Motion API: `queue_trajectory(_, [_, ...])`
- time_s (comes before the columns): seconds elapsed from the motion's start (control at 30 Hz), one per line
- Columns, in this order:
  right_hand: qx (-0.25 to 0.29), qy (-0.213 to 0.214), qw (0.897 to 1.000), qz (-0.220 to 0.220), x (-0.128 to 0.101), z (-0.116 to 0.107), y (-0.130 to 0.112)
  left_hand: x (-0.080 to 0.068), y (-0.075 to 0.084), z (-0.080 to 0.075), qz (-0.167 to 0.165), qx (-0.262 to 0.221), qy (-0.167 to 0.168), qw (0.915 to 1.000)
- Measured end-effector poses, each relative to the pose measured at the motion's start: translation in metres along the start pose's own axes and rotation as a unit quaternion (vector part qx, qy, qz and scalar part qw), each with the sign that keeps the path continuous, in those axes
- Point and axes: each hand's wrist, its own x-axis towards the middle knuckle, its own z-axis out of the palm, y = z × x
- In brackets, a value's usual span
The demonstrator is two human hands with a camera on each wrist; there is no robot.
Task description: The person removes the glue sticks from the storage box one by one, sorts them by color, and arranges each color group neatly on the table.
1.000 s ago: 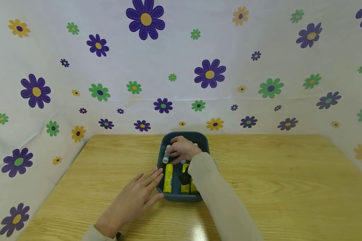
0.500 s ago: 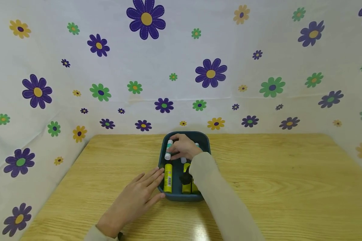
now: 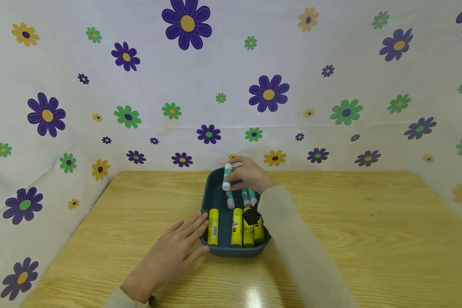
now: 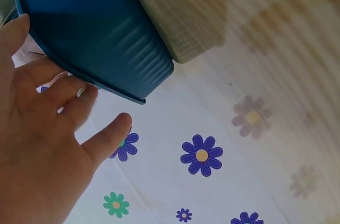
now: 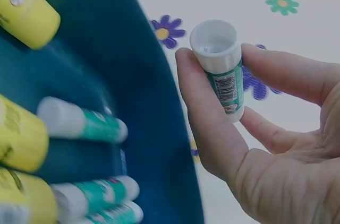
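Note:
In the head view my right hand [image 3: 251, 174] holds a small white-and-green glue stick [image 3: 226, 177] above the far left part of a dark blue bin [image 3: 235, 253]. The right wrist view shows the glue stick [image 5: 226, 86] pinched between thumb and fingers, its hollow white end towards the camera. My left hand [image 3: 173, 248] lies with extended fingers against the bin's left side; in the left wrist view its fingertips touch the rim [image 4: 69, 70]. Inside the bin, several yellow glue sticks [image 3: 236, 229] lie in the near half. Small green-and-white glue sticks [image 3: 230, 200] lie behind them.
The bin stands on a wooden table [image 3: 350, 231], near its back edge. A white cloth [image 3: 231, 64] with printed flowers hangs behind and along both sides. One yellow glue stick [image 3: 213, 229] lies apart at the bin's left wall.
My right hand has lifted the white-and-green glue stick from the bin's left side, up and slightly right. More glue sticks on the bin's right side now show. The left hand has stayed put.

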Motion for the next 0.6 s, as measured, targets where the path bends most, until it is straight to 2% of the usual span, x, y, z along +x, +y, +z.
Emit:
queue_trajectory(0.3, [-0.039,0.016,0.999,-0.015,-0.016,-0.031,-0.013,0.0,-0.001,-0.001,0.0,-0.004,0.005,1.0])
queue_trajectory(0.6, [-0.062,0.02,0.998,-0.027,-0.033,-0.061,-0.014,0.001,0.001,-0.002,-0.018,-0.013,-0.012,0.9997])
